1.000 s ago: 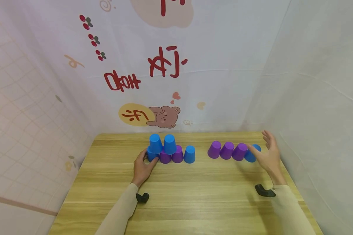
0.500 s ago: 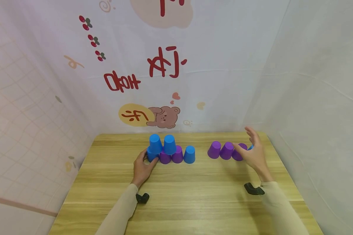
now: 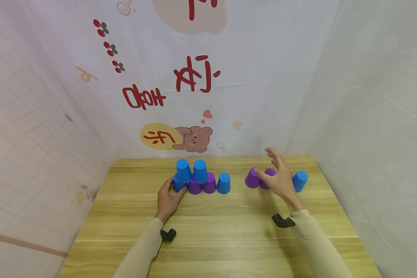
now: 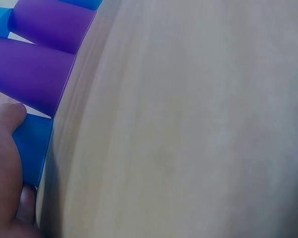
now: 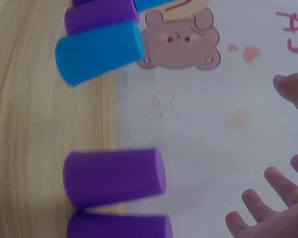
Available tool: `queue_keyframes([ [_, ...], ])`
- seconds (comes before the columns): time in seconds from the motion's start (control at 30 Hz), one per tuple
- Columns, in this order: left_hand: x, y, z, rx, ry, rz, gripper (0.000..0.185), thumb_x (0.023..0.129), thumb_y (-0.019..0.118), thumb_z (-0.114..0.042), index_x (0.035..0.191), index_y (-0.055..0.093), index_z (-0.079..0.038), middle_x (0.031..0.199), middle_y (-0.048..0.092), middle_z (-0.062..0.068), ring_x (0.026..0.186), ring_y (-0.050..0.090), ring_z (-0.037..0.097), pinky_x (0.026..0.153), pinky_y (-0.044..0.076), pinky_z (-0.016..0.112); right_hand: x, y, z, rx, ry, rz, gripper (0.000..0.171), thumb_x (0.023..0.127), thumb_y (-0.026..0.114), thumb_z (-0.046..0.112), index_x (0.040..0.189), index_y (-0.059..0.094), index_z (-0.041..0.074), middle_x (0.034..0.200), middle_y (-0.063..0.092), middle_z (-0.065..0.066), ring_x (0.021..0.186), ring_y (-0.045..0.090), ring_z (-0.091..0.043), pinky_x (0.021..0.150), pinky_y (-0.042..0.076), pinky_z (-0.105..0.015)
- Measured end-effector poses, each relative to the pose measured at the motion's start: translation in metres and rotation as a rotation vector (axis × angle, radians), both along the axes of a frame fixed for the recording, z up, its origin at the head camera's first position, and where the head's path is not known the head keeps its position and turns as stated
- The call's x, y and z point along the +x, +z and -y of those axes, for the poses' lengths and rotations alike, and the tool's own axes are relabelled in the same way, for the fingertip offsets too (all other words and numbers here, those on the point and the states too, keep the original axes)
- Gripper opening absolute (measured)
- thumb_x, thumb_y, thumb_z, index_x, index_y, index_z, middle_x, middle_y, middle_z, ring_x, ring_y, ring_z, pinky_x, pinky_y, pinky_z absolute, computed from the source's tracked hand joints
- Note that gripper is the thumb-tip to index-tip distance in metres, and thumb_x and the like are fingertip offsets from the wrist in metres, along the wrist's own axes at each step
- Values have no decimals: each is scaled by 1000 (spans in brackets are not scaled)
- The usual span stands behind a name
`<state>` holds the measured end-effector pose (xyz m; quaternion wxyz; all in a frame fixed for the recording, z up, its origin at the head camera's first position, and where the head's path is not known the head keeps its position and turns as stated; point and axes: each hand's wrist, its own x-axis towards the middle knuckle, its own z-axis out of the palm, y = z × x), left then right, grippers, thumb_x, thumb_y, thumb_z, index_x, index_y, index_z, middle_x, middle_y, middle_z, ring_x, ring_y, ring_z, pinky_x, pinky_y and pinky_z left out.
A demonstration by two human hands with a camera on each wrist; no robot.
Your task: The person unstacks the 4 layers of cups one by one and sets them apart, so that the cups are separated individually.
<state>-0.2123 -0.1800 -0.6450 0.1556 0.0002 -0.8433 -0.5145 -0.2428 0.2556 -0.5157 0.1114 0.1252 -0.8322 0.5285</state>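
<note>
Upside-down cups stand in two groups on the wooden table (image 3: 208, 239). On the left, two blue cups (image 3: 192, 170) sit on a row of blue, purple (image 3: 195, 187), purple and blue (image 3: 224, 183). My left hand (image 3: 172, 190) grips the row's leftmost blue cup (image 3: 178, 184); in the left wrist view my thumb (image 4: 7, 119) presses on that blue cup (image 4: 32, 144). On the right, my right hand (image 3: 278, 175) hovers open with its fingers spread over the purple cups (image 3: 252, 178), hiding part of them. A blue cup (image 3: 300, 181) stands free at that row's right end.
A white printed cloth backdrop (image 3: 208, 96) rises just behind the cups, and a plain cloth wall (image 3: 375, 135) closes the right side. The table's front half holds only my forearms and the black wrist mounts (image 3: 168, 234).
My right hand has moved left from the end blue cup to above the purple cups, uncovering the blue one. The left hand and the stack have not moved.
</note>
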Motion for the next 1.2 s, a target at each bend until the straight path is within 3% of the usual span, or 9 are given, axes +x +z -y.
queue_keyframes([
  [0.23,1,-1,0,-4,9,6,71,97,90,-10,159,58,1,156,67,27,143,69,45,123,58,59,-5,5,34,-52,69,-26,91,97,90,13,173,42,21,179,45,-13,168,40,-43,141,30,-70],
  [0.57,1,-3,1,-24,20,-39,69,97,90,-10,157,59,3,154,68,28,138,72,45,118,60,61,-9,8,74,-57,143,-35,90,97,92,21,172,44,28,177,48,-3,167,43,-38,141,33,-64],
  [0.8,0,-2,2,-5,11,6,71,97,90,-11,159,58,0,156,67,26,141,70,44,122,59,58,-9,8,100,-52,186,-24,91,96,93,26,172,43,30,177,48,-6,167,43,-37,141,34,-64],
  [1.2,1,1,2,4,0,-1,70,95,92,-11,157,60,0,154,69,26,139,71,44,120,60,58,-8,5,137,-13,222,16,92,96,93,29,172,42,28,177,49,-6,166,45,-36,138,39,-65],
])
